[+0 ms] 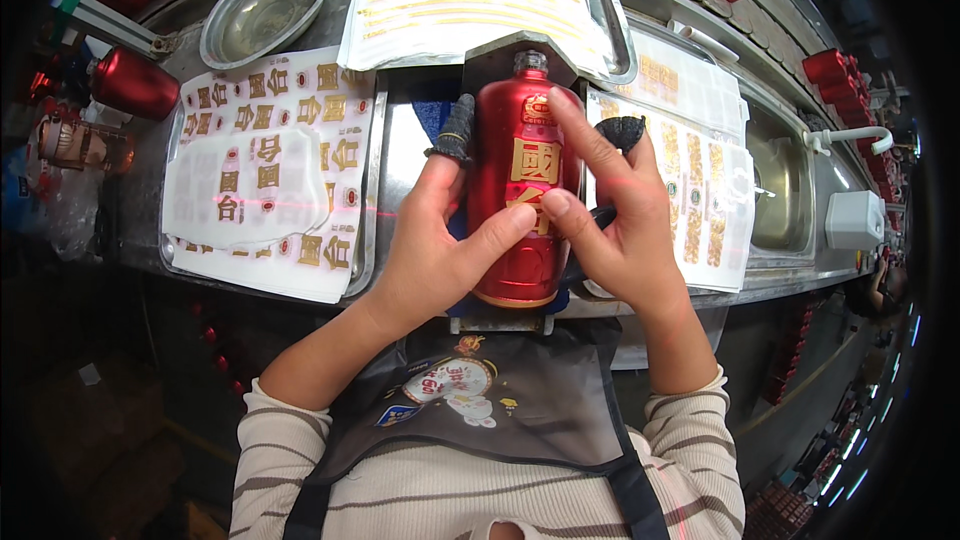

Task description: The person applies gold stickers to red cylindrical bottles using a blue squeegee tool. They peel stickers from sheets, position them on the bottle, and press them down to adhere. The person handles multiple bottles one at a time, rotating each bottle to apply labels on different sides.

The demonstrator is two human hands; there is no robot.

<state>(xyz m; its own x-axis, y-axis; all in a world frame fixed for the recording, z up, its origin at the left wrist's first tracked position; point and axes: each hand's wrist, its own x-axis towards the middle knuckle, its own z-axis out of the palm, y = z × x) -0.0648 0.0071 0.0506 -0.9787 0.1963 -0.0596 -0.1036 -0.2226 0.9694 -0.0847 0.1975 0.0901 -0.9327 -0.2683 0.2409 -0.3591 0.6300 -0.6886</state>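
A glossy red bottle (pixel 497 155) with a clear glass neck lies in a cradle in front of me, neck pointing away. Gold character decals (pixel 535 162) and a small round emblem (pixel 540 108) run down its face. My left hand (pixel 425 230) grips its left side, the thumb resting on the lower decal. From the right, my right hand (pixel 628 215) holds it too, its thumb pressing the edge of the lower gold character, which is partly covered. Its index finger lies beside the emblem. Black finger covers (pixel 456 128) sit on fingers of both hands.
Decal sheets lie on a left tray (pixel 366 240), in a far stack (pixel 460 10), and in a right-hand stack (pixel 735 230). A metal bowl (pixel 213 35) stands back left. More red bottles (pixel 135 85) stand around. At right are a sink (pixel 785 190) and a white container (pixel 856 220).
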